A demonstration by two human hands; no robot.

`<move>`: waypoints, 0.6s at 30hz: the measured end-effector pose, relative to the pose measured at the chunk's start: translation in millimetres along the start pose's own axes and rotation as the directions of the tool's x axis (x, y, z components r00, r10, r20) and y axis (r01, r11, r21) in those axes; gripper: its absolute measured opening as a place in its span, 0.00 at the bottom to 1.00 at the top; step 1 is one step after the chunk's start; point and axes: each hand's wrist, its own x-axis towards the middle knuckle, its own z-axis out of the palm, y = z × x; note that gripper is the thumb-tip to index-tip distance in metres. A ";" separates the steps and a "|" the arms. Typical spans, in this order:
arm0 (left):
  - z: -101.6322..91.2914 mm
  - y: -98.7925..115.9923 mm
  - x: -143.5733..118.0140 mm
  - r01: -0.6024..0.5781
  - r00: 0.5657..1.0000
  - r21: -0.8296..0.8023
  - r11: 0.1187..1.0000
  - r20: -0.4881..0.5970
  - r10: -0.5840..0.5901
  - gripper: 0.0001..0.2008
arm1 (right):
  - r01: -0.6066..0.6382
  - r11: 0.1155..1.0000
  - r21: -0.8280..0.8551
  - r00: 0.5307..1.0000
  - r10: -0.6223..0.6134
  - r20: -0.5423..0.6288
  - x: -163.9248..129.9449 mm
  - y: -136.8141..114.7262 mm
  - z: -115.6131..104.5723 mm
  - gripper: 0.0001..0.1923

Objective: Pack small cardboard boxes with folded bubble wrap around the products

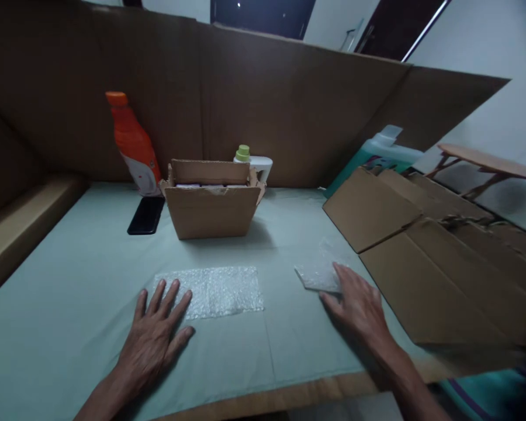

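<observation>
My left hand lies flat with fingers spread on the pale green table cover, its fingertips on the near left corner of a flat sheet of bubble wrap. My right hand rests palm down with its fingertips on a smaller stack of bubble wrap pieces to the right. Neither hand grips anything. Behind the sheet stands a small open cardboard box with white items inside.
An orange bottle and a black phone lie left of the box. A white bottle with a green cap stands behind it. Flattened cardboard covers the right side, with a teal jug behind. A cardboard wall backs the table.
</observation>
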 end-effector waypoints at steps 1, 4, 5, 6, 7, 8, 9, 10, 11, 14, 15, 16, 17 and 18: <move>-3.5 0.8 0.4 0.008 1.000 -0.032 0.999 -0.013 -0.009 0.30 | -0.061 0.998 0.005 0.997 0.061 0.039 7.2 6.2 1.4 0.29; -19.1 12.1 -2.8 0.078 0.985 -0.206 0.975 -0.138 -0.108 0.28 | -0.081 0.987 0.138 0.996 0.076 0.039 20.3 -1.1 4.2 0.24; -24.1 20.2 -4.9 0.113 0.970 -0.306 0.945 -0.172 -0.172 0.28 | -0.023 0.980 0.197 1.000 0.026 -0.015 19.8 -12.4 3.8 0.22; -28.0 30.4 -7.1 0.152 0.956 -0.433 0.888 -0.163 -0.243 0.27 | 0.062 0.967 0.247 0.996 -0.044 -0.079 16.3 -27.3 2.7 0.21; -30.2 42.3 -8.9 0.195 0.947 -0.581 0.790 -0.099 -0.306 0.27 | 0.162 0.946 0.281 0.982 -0.128 -0.136 10.1 -45.2 1.2 0.20; -30.5 55.2 -10.2 0.242 0.940 -0.727 0.642 0.011 -0.342 0.29 | 0.266 0.917 0.298 0.959 -0.220 -0.180 1.5 -64.9 -0.3 0.20; -28.9 68.1 -10.8 0.291 0.931 -0.841 0.456 0.138 -0.339 0.33 | 0.365 0.881 0.302 0.927 -0.313 -0.207 -8.8 -85.4 -1.8 0.20; -26.0 80.1 -10.7 0.336 0.917 -0.905 0.260 0.251 -0.310 0.39 | 0.464 0.832 0.303 0.884 -0.413 -0.221 -20.1 -105.5 -3.2 0.22; -22.3 90.2 -10.0 0.370 0.901 -0.925 0.086 0.334 -0.277 0.46 | 0.561 0.768 0.308 0.828 -0.516 -0.219 -31.6 -124.0 -4.4 0.25; -13.6 103.5 -6.4 0.412 0.851 -0.902 -0.127 0.431 -0.301 0.58 | 0.740 0.542 0.398 0.631 -0.765 -0.133 -60.1 -159.4 -7.9 0.31; -12.9 102.3 -5.3 0.429 0.835 -0.900 -0.083 0.430 -0.344 0.56 | 0.749 0.496 0.439 0.594 -0.797 -0.113 -65.8 -162.2 -8.8 0.31; -13.1 99.1 -4.5 0.445 0.829 -0.896 0.010 0.408 -0.382 0.53 | 0.739 0.485 0.468 0.592 -0.799 -0.108 -69.1 -160.2 -9.1 0.31; -13.8 94.7 -4.1 0.453 0.836 -0.881 0.137 0.367 -0.407 0.47 | 0.713 0.510 0.482 0.627 -0.771 -0.111 -70.3 -153.6 -8.3 0.31; -14.5 90.0 -4.0 0.448 0.854 -0.851 0.276 0.315 -0.413 0.41 | 0.674 0.565 0.476 0.686 -0.717 -0.121 -69.8 -143.2 -6.2 0.29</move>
